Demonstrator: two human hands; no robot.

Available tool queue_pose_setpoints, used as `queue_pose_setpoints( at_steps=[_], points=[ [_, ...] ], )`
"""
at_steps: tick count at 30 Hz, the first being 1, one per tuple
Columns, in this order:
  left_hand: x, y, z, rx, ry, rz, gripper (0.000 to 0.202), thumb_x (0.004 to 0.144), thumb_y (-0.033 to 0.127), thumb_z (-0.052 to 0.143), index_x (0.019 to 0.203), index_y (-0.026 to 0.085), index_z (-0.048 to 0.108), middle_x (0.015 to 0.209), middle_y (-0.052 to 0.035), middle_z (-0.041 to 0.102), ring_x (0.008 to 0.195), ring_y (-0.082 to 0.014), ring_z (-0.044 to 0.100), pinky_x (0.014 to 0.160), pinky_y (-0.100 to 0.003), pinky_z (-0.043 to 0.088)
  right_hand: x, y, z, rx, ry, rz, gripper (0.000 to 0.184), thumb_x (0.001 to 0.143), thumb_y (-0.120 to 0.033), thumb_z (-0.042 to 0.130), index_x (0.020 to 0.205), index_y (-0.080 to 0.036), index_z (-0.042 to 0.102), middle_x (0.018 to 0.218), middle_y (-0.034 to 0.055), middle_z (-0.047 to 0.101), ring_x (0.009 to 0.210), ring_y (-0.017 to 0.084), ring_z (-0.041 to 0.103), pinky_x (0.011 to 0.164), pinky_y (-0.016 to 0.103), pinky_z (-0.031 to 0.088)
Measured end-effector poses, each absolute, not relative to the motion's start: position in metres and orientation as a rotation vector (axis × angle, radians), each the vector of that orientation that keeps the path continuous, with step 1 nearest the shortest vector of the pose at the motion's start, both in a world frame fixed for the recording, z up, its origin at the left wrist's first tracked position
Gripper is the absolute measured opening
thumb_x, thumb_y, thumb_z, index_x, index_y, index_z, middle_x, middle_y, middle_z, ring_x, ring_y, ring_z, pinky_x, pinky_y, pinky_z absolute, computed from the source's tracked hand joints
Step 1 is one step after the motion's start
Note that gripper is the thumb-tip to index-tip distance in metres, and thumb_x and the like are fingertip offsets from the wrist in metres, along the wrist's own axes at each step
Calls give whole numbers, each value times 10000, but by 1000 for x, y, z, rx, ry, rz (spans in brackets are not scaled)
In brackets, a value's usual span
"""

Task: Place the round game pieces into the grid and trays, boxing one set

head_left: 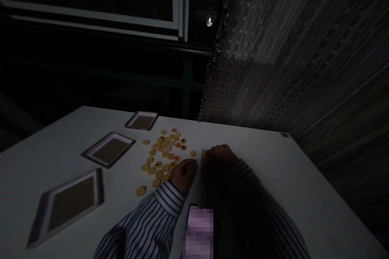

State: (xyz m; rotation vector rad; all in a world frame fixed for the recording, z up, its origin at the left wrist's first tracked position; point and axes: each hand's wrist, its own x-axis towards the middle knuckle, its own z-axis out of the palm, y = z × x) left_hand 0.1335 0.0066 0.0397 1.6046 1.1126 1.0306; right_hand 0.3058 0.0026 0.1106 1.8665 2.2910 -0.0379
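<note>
Many round, pale wooden Chinese chess pieces (165, 154) lie loosely spread on the white table (258, 137), some showing red or black characters. At the right edge of this spread is my left hand (183, 175), its fingers curled closed; whatever they may hold is hidden. My right hand (221, 156) is closed too, at a small shallow box (204, 153) just to the right. Deep shadow covers most of that box and the right fingers, so their contents cannot be made out. One single piece (193, 153) lies between the spread and the box.
Three shallow open trays or lids (85, 154), with brown insides, stand in a row on the left. A phone-like object (191, 214), partly blurred out, lies at the near edge between my forearms. A bead-string curtain (258, 56) hangs beyond the table's right side.
</note>
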Motion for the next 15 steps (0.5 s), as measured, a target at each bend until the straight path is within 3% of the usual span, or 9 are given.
queue_pose_setpoints(
  at_steps=[15],
  points=[
    [132, 6, 40, 1585, 1105, 1031, 207, 661, 271, 564, 815, 168, 655, 755, -41, 694, 733, -169, 633, 683, -286, 506, 303, 1, 117, 1854, 2268, -73, 260, 810, -344, 424, 931, -237, 627, 960, 65, 648, 929, 200, 559, 799, 330, 334]
  ],
)
